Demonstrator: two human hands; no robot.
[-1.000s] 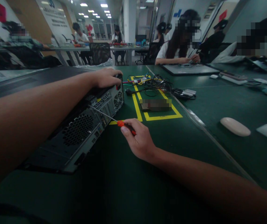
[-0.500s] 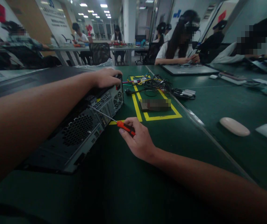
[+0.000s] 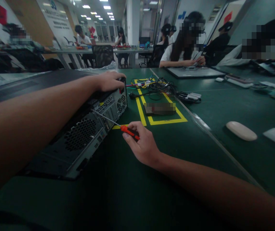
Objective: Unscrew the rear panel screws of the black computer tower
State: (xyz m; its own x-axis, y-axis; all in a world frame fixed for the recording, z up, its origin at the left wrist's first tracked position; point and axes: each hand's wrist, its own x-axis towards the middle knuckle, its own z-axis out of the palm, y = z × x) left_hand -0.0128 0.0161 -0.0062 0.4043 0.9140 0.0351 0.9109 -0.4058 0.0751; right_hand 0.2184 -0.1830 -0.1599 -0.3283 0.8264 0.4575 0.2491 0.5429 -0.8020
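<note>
A black desktop computer case [image 3: 84, 134] lies on its side on the green table mat [image 3: 132, 186], its rear panel with fan grilles facing me. My left hand [image 3: 109, 81] rests curled over the case's far top corner, gripping it. My right hand [image 3: 142, 144] is closed on the orange handle of a screwdriver [image 3: 127, 130]. The thin metal shaft runs up and left, and its tip touches the rear panel near the expansion slots.
A yellow taped rectangle [image 3: 161, 121] marks the mat; inside it lie a flat dark part [image 3: 160, 108] and a tangle of cables [image 3: 156, 86]. A white oval object [image 3: 241, 130] lies to the right. Other people sit working at tables behind.
Almost nothing differs. My right hand has shifted slightly on the screwdriver handle; the left hand stays on the case.
</note>
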